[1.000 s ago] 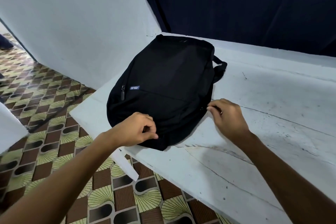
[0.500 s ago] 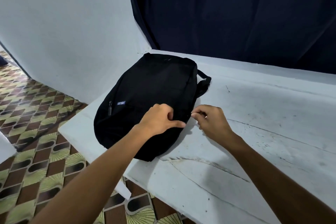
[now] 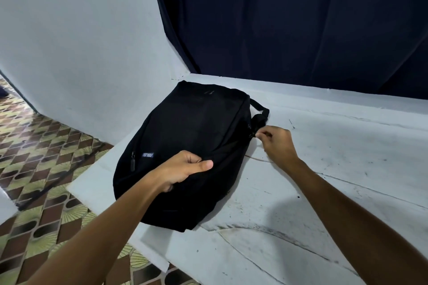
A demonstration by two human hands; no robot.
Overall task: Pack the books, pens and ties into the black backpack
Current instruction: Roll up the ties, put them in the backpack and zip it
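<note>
Right hand (image 3: 276, 143) now further up black fabric backpack (image 3: 192, 136) zip edge

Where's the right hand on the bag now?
In the head view, the right hand is at the black backpack's far right edge, pinching something there just below the strap.

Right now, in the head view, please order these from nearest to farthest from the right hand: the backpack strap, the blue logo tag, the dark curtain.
From the right hand:
1. Backpack strap, just beyond the fingers.
2. Blue logo tag, on the backpack's left side.
3. Dark curtain, behind the table.
</note>
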